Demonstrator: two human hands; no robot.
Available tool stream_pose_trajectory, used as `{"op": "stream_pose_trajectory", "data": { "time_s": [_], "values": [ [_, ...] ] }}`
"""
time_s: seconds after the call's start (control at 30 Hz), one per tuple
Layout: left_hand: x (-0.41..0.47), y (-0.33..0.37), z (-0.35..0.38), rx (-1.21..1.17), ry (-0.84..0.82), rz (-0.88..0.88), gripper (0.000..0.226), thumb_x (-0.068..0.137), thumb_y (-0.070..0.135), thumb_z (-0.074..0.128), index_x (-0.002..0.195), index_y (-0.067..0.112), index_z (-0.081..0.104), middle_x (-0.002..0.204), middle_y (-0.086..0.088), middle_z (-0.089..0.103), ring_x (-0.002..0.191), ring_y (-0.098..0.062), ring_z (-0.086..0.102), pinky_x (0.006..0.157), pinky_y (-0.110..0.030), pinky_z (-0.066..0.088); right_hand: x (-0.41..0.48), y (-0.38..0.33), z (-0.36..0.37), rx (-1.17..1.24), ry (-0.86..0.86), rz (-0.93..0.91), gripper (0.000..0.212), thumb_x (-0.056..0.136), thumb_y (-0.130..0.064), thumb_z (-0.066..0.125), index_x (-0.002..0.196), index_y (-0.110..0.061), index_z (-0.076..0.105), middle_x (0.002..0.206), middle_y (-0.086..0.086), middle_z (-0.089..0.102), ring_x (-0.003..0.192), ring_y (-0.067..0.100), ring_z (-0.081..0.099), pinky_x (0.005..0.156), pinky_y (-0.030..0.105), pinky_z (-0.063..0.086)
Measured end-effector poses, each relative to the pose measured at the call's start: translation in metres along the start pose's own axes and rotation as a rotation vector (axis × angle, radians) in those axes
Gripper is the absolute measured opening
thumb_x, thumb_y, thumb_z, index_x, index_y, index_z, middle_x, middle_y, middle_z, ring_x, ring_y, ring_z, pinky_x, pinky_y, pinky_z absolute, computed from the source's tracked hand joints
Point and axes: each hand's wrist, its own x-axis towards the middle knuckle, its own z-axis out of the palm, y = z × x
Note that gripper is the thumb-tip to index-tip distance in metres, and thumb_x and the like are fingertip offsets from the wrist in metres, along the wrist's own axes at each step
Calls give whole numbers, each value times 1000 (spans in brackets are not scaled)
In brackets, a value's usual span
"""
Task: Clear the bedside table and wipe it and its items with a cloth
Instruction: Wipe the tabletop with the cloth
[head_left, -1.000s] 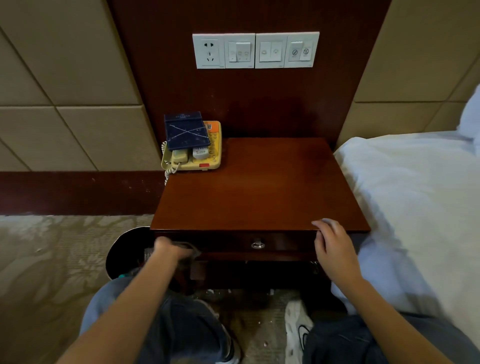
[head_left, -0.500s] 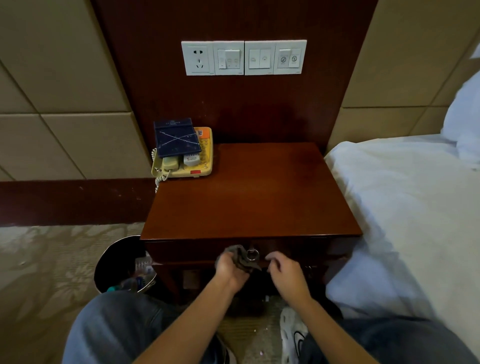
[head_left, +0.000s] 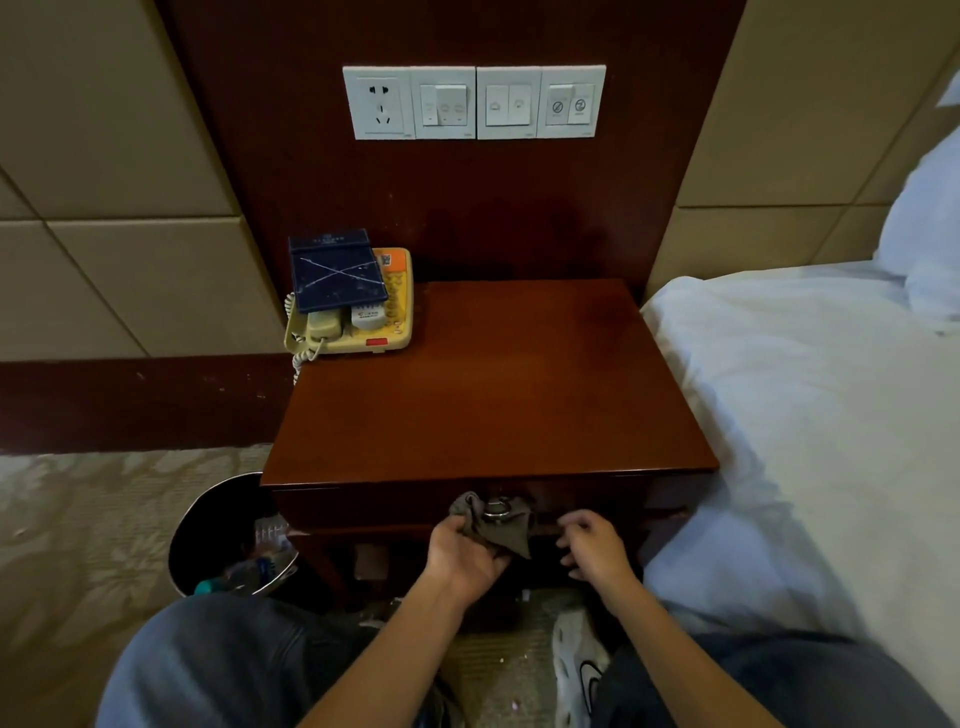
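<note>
The dark wooden bedside table (head_left: 493, 395) stands against the wall panel. At its back left corner sits a yellow telephone (head_left: 379, 322) with a dark blue folder (head_left: 335, 275) lying on it. My left hand (head_left: 465, 558) grips a grey cloth (head_left: 498, 527) against the drawer front, right around the metal drawer knob (head_left: 497, 508). My right hand (head_left: 592, 545) hovers just right of the cloth below the drawer, fingers loosely curled and holding nothing.
A black waste bin (head_left: 228, 540) with rubbish stands on the carpet left of the table. The white bed (head_left: 810, 415) presses against the table's right side. A socket and switch panel (head_left: 472, 102) is on the wall above. My knees and a white shoe (head_left: 579, 670) are below.
My left hand brought the cloth from the table's left front corner to the drawer knob. My right hand left the table's front right edge and came down beside the cloth.
</note>
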Motion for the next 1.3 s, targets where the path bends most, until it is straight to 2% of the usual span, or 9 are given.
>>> {"op": "stream_pose_trajectory", "data": {
  "time_s": [0.2, 0.4, 0.5, 0.6, 0.7, 0.83, 1.0, 1.13, 1.3],
  "values": [
    [0, -61, 72, 28, -225, -120, 50, 101, 29, 22, 137, 1, 43, 118, -21, 60, 100, -34, 55, 86, -43, 41, -10, -9, -62, -265, 212, -215, 15, 95, -10, 43, 98, -15, 57, 84, 5, 59, 74, 22, 55, 67, 32, 44],
    [1, -97, 152, -76, -170, -235, 55, 103, 36, 26, 140, -3, 33, 141, -28, 40, 129, -40, 41, 107, -45, 33, -27, -11, -129, -160, 530, -349, 20, 93, 0, 43, 105, -3, 59, 75, 8, 57, 63, 21, 50, 59, 29, 36],
    [4, -100, 160, -253, -167, -267, 40, 103, 36, 29, 106, 2, 49, 117, -26, 50, 110, -36, 50, 94, -44, 37, -29, -12, -148, -75, 594, -309, 20, 93, -3, 44, 105, -4, 59, 90, 15, 61, 82, 29, 55, 75, 31, 41],
    [17, -90, 148, -411, -139, -275, 39, 101, 36, 27, 90, 5, 47, 89, -21, 47, 78, -28, 47, 74, -39, 39, -27, -13, -154, 32, 586, -263, 15, 94, -11, 43, 100, -17, 55, 93, 10, 58, 89, 33, 60, 87, 49, 50],
    [15, -66, 124, -463, -122, -247, 39, 103, 34, 24, 111, 2, 45, 99, -26, 48, 88, -33, 50, 96, -38, 38, -28, -17, -151, 205, 520, -169, 13, 98, -21, 43, 103, -17, 53, 98, 14, 57, 100, 38, 58, 91, 57, 48],
    [-5, -33, 89, -476, -46, -201, 46, 104, 32, 25, 138, 3, 33, 138, -23, 41, 129, -32, 42, 113, -40, 28, -36, -31, -140, 409, 400, -44, 33, 103, -26, 35, 124, -5, 49, 122, 25, 52, 114, 38, 54, 98, 56, 44],
    [-10, -34, 94, -437, -49, -113, 35, 104, 32, 27, 125, 8, 41, 119, -23, 48, 107, -33, 50, 103, -42, 39, -35, -45, -128, 461, 337, -47, 44, 104, -32, 31, 138, -7, 42, 133, 16, 51, 116, 32, 53, 100, 51, 43],
    [-1, -75, 145, -220, -164, -141, 43, 101, 37, 27, 88, 2, 48, 89, -23, 51, 78, -32, 51, 73, -41, 41, -34, -44, -140, 387, 385, -111, 39, 103, -29, 34, 116, 4, 51, 122, 35, 50, 111, 48, 52, 95, 58, 43],
    [-13, -109, 195, 124, -298, -141, 51, 102, 35, 25, 116, -6, 52, 103, -26, 58, 97, -39, 54, 75, -49, 44, -28, -27, -169, 221, 509, -220, 23, 99, -23, 39, 85, -15, 56, 103, 24, 61, 94, 40, 58, 90, 57, 46]
  ]
}}
